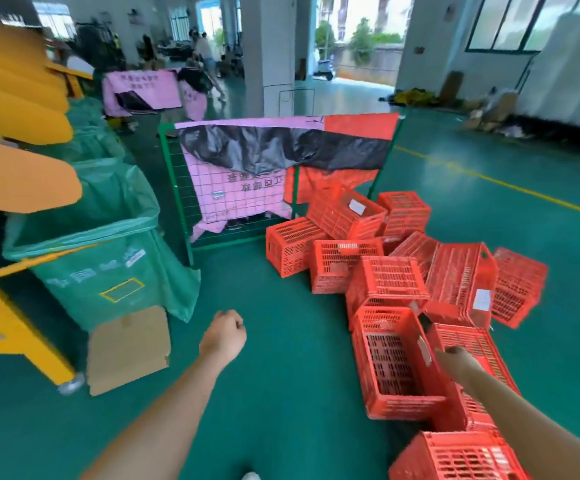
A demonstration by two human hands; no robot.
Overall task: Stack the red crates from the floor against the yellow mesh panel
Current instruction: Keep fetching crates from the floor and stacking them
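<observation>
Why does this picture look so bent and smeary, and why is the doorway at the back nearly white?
Head view: the wide-angle lens tilts uprights near the edges, like the wall on the right. Head view: motion blur smears the right hand and the crates beside it, while the left hand is fairly sharp. Head view: outdoor daylight overexposes the doorway.

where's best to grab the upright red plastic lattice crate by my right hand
Probably its top rim, from above: the red plastic lattice crate sits mouth up, its left long wall free beside bare green floor; another crate crowds the right wall, near the right hand.
</observation>
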